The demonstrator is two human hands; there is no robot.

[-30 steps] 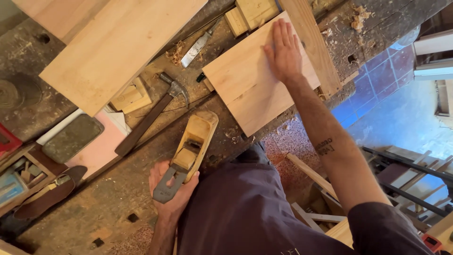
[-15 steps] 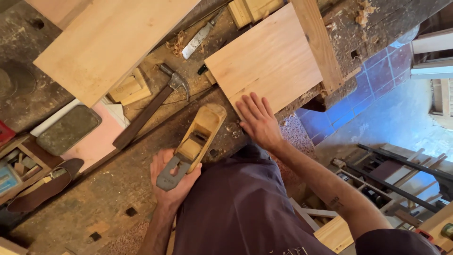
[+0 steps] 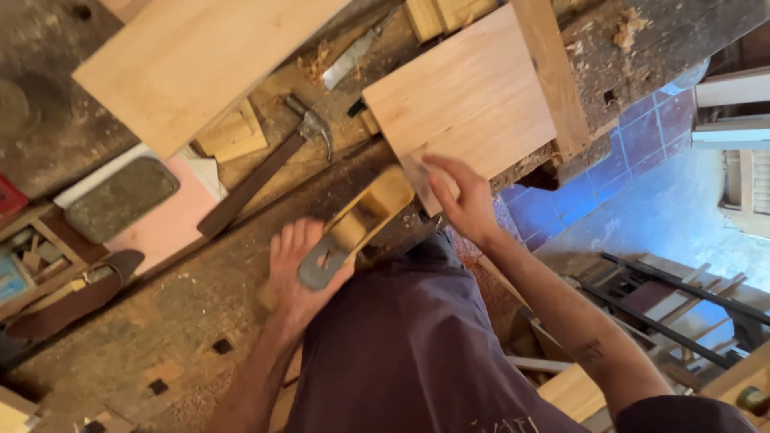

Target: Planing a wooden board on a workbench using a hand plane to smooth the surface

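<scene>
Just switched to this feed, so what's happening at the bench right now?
A person stands at a workbench. Their left hand grips the rear of a wooden hand plane, and their right hand rests near its front, at the edge of a square board. A hammer lies beside them, untouched.

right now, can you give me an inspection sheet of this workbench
surface: worn wooden workbench, dusty, shavings near the top.
job's things: wooden hand plane at the near edge of a square board.
clutter: claw hammer, large board, sharpening stone, small wood blocks.
fingers: left hand on the plane's rear; right hand at its front, on the board's edge.
cables: nothing seen.
surroundings: blue tiled floor.
</scene>
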